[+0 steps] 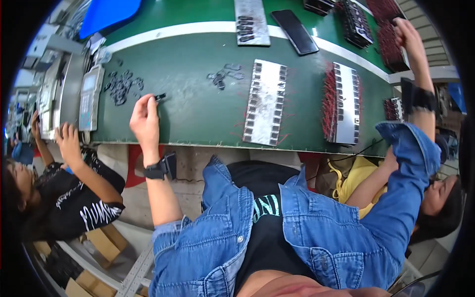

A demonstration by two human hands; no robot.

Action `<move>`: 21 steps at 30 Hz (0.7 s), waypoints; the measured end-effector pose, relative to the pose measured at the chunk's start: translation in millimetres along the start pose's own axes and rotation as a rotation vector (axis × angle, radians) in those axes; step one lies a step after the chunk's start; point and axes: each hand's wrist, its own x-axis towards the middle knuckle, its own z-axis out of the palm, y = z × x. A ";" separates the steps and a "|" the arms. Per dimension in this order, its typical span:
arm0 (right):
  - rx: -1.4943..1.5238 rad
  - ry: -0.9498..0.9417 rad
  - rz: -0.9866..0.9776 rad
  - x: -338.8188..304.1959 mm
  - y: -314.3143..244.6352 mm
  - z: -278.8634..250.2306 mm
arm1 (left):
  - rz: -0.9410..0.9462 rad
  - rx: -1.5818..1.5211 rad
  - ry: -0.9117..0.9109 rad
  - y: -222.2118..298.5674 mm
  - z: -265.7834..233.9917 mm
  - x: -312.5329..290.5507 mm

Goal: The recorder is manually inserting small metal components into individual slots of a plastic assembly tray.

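Green table [198, 116]: left hand [145, 120] pinches 1 black piece [160, 97]; right hand [410, 38] curled, contents unclear.

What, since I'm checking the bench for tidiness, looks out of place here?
A dark phone lies slantwise beyond the middle white board, perhaps unrelated to the work; small black parts sit in a loose heap at left, unlike the board's neat rows.

Blue tray [109, 16] at far left, black phone [295, 32], grey keypad device [89, 99], cardboard boxes [108, 241]
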 end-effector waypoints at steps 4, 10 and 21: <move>0.096 -0.179 -0.148 -62.3 -99.7 67.5 | 0.036 0.011 -0.020 5.6 5.5 1.8; -0.598 -0.752 -0.117 -115.0 -115.5 247.2 | 0.016 0.093 -0.010 4.9 -7.9 -5.1; -0.771 -0.534 -0.508 -91.1 -36.0 284.5 | 0.063 0.058 -0.020 5.5 -2.0 -3.2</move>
